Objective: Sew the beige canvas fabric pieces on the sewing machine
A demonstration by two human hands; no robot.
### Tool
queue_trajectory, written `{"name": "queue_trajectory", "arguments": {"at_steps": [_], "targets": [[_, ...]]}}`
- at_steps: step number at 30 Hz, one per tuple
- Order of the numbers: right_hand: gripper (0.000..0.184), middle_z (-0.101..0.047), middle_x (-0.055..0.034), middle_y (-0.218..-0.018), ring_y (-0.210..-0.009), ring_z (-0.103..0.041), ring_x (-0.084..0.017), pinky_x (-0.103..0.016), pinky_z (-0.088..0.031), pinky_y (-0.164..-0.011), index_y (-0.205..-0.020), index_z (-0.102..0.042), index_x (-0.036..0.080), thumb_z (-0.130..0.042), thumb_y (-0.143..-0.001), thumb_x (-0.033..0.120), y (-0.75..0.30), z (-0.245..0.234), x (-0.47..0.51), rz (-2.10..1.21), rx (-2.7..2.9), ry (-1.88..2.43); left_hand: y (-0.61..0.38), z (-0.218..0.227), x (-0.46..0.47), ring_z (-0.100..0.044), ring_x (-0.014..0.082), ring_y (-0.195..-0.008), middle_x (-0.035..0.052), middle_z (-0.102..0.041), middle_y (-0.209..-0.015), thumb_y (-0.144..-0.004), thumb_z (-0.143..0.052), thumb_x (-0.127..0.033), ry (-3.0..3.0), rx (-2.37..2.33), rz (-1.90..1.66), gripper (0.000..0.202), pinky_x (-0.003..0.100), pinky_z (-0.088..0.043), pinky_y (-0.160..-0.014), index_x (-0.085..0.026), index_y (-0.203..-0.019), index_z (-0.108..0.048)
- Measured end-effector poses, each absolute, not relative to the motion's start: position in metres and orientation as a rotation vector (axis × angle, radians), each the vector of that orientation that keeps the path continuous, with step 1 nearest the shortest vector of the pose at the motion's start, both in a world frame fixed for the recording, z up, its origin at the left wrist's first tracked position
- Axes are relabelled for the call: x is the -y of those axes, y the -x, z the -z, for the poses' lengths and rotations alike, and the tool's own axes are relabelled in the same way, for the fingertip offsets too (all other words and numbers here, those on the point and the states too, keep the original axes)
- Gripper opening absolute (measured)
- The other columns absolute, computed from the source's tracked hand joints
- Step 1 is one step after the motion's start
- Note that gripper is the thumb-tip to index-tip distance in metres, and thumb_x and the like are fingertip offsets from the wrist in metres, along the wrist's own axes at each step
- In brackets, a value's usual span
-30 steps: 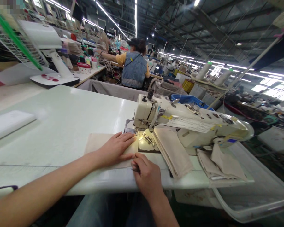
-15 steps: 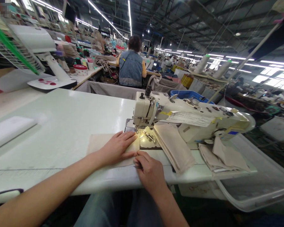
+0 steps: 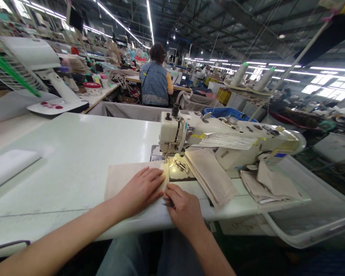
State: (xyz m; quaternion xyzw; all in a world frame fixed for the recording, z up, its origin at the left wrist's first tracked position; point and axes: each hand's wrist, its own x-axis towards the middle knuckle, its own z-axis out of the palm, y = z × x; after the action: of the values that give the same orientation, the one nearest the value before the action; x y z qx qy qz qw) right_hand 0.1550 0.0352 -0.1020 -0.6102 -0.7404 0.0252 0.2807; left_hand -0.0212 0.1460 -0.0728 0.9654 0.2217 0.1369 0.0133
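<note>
A beige piece of cloth (image 3: 123, 176) lies flat on the table, its right edge under the needle area of the sewing machine (image 3: 172, 134). My left hand (image 3: 140, 188) rests on it with fingers stretched out, the fingertips at its right edge just below the presser foot. My right hand (image 3: 185, 209) is closed, thumb and forefinger pinching the cloth's near right corner. A small dark pointed metal tool (image 3: 168, 202) sticks out from under its curled fingers; its kind is mostly hidden.
Folded beige cloths (image 3: 209, 172) lie right of the needle, and more cloth pieces (image 3: 268, 186) lie farther right. A clear plastic bin (image 3: 313, 230) stands beside the table. A white fan (image 3: 57, 88) is at the left; a person (image 3: 155, 80) sits ahead, back turned.
My left hand has slid back toward me over the cloth, a little away from the needle. My right hand keeps its pinch. The whole view has shifted slightly.
</note>
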Motion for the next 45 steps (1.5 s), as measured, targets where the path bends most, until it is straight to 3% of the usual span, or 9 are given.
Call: {"name": "queue_trajectory", "arguments": {"at_steps": [3, 5, 8, 15, 36, 45], "targets": [[0.029, -0.071, -0.0071, -0.130, -0.093, -0.074, -0.020, -0.029, -0.058, -0.079, -0.114, -0.071, 0.020, -0.055, -0.091, 0.013, -0.157, 0.101, -0.034, -0.077, 2.009, 1.629, 0.026, 0.068, -0.129, -0.069, 0.0240, -0.102, 0.0106, -0.074, -0.110, -0.101, -0.047, -0.026, -2.972, -0.517, -0.474, 0.026, 0.041, -0.059, -0.092, -0.018, -0.107, -0.071], [0.030, -0.071, -0.0072, -0.130, -0.095, -0.074, -0.020, -0.028, -0.058, -0.080, -0.114, -0.071, 0.021, -0.055, -0.090, 0.012, -0.158, 0.100, -0.034, -0.087, 2.014, 1.623, 0.030, 0.067, -0.123, -0.069, 0.0234, -0.104, 0.0097, -0.075, -0.112, -0.102, -0.044, -0.025, -2.972, -0.425, -0.512, 0.029, 0.039, -0.060, -0.091, -0.018, -0.111, -0.070], [0.029, -0.071, -0.0058, -0.129, -0.094, -0.074, -0.020, -0.028, -0.058, -0.079, -0.110, -0.072, 0.021, -0.055, -0.088, 0.010, -0.159, 0.098, -0.035, -0.106, 2.015, 1.624, 0.036, 0.070, -0.121, -0.069, 0.0238, -0.111, 0.0099, -0.074, -0.121, -0.103, -0.042, -0.026, -3.010, -0.367, -0.566, 0.032, 0.040, -0.059, -0.097, -0.018, -0.121, -0.068], [0.032, -0.072, -0.0037, -0.127, -0.099, -0.073, -0.020, -0.028, -0.057, -0.080, -0.104, -0.072, 0.023, -0.058, -0.080, 0.007, -0.159, 0.094, -0.040, -0.143, 2.023, 1.642, 0.036, 0.069, -0.124, -0.070, 0.0248, -0.111, 0.0105, -0.074, -0.120, -0.103, -0.043, -0.028, -3.020, -0.377, -0.495, 0.032, 0.041, -0.060, -0.097, -0.017, -0.120, -0.068], [0.027, -0.073, -0.0026, -0.124, -0.094, -0.073, -0.018, -0.025, -0.056, -0.075, -0.105, -0.072, 0.024, -0.060, -0.084, 0.011, -0.164, 0.089, -0.058, -0.107, 2.045, 1.694, 0.028, 0.065, -0.141, -0.069, 0.0231, -0.106, 0.0104, -0.073, -0.115, -0.100, -0.047, -0.031, -2.914, -0.441, -0.469, 0.029, 0.038, -0.058, -0.094, -0.021, -0.115, -0.070], [0.029, -0.073, -0.0016, -0.126, -0.101, -0.073, -0.019, -0.026, -0.057, -0.080, -0.107, -0.072, 0.024, -0.060, -0.085, 0.010, -0.165, 0.086, -0.067, -0.142, 2.041, 1.714, 0.027, 0.066, -0.149, -0.069, 0.0225, -0.105, 0.0104, -0.073, -0.114, -0.100, -0.049, -0.033, -2.908, -0.470, -0.483, 0.028, 0.036, -0.058, -0.093, -0.021, -0.111, -0.071]]}}
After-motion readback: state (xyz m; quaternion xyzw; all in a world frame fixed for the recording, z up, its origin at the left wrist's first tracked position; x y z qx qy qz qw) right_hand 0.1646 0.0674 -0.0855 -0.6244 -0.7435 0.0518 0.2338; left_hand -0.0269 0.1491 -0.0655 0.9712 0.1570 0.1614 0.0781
